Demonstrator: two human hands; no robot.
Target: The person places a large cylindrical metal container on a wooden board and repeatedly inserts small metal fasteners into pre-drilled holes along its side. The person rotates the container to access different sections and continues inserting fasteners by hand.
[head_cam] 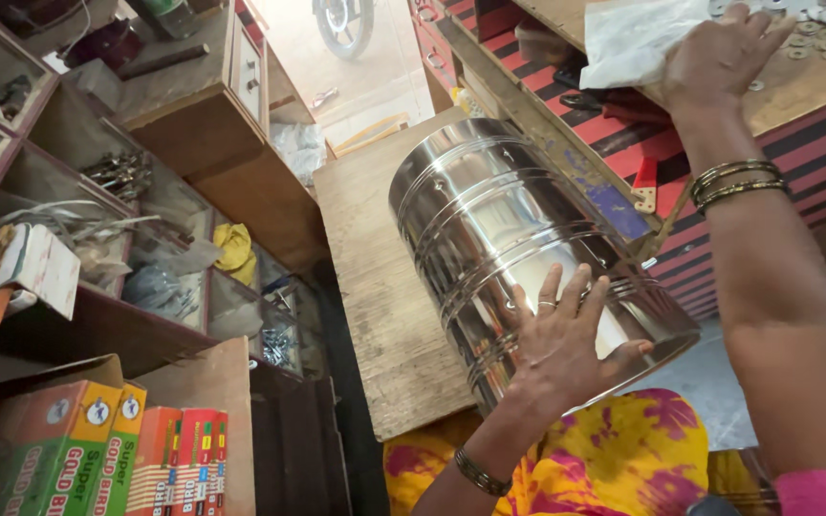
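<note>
One large steel drum point(518, 248) is lying tilted on its side, resting under the left hand point(561, 349), whose spread fingers are pressing its ribbed wall. It is leaning over a wooden board point(375, 287) among cluttered shop shelves point(97, 220). Up on the counter point(795, 86), the right hand point(719, 57) is lying with loosely spread fingers on a white cloth point(633, 38).

Steel drum point(518, 239): near rim hidden behind left hand point(566, 344), inside unseen. White cloth point(638, 38) cut by top edge, partly under right hand point(719, 57). Washers point(819, 29) on counter point(795, 86) too small to count. Cardboard boxes point(117, 459) cut by bottom edge. Shelf compartments point(117, 220): contents blurred.
</note>
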